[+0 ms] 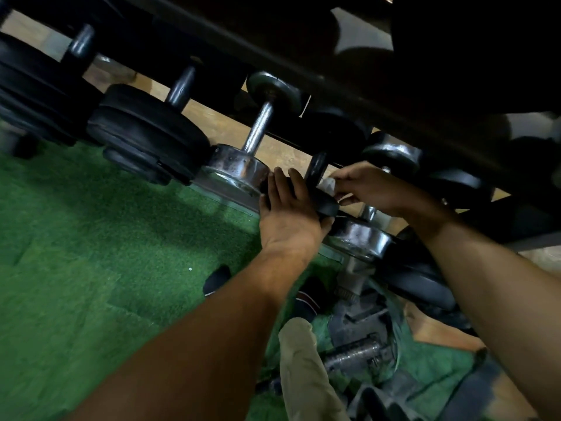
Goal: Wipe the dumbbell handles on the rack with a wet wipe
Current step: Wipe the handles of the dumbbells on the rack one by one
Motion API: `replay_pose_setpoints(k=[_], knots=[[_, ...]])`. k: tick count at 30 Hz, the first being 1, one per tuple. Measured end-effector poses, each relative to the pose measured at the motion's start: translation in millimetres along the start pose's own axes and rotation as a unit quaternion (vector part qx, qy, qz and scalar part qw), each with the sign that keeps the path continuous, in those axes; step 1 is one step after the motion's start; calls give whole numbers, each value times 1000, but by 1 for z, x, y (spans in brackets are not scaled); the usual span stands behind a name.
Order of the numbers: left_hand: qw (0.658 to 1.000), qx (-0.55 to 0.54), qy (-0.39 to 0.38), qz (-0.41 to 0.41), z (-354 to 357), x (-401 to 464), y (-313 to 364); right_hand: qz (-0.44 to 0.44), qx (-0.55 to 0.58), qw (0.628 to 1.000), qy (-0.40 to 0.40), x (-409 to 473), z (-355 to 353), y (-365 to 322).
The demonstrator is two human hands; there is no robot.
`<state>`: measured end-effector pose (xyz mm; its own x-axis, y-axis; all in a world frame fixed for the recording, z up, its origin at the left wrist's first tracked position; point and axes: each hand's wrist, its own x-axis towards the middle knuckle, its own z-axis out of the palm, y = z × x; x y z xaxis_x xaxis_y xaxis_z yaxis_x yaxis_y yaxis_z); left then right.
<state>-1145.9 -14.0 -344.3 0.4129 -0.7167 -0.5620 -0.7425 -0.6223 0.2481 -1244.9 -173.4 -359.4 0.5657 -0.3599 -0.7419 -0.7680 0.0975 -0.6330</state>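
Note:
A small black dumbbell (317, 168) lies on the lower shelf of the dark rack (349, 86), between two chrome ones. My left hand (288, 214) grips its near black weight head (326, 206) from the left. My right hand (367, 186) pinches a white wet wipe (329, 185) against the dumbbell's handle, just above that head. Most of the handle is hidden by the wipe and my fingers. To the left, a chrome dumbbell (258, 129) shows its bare shiny handle.
Larger black dumbbells (145, 129) fill the rack to the left, another chrome one (361, 235) sits under my right wrist. Green turf (106, 238) covers the floor. Loose weights and bars (358, 354) lie below by my trouser leg (303, 366).

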Motion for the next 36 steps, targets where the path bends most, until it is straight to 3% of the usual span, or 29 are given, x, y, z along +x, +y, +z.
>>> replay_pose_setpoints(k=[9,12,16,18,22,25,29,32,36], knots=[[1000,-6,-6,5,-2,-3,-2,-69,75,989,107,-29,-7,51],[1000,-10,5,7,-1,-4,-3,-87,19,983,159,-32,-13,60],[997,33,66,38,7,-16,6,-83,-136,959,234,-42,-25,68],[991,60,92,82,14,-28,17,-108,-192,949,228,-55,-29,70],[985,104,47,132,29,-46,42,-190,-232,939,169,-68,-31,82],[980,150,7,129,40,-51,62,-190,-307,927,101,-64,-29,88],[980,179,-16,85,49,-49,79,-197,-317,923,91,-59,-33,92],[979,190,-11,69,56,-47,81,-187,-330,917,124,-52,-33,90],[979,196,-17,60,57,-46,83,-153,-264,920,245,-39,-44,95]])
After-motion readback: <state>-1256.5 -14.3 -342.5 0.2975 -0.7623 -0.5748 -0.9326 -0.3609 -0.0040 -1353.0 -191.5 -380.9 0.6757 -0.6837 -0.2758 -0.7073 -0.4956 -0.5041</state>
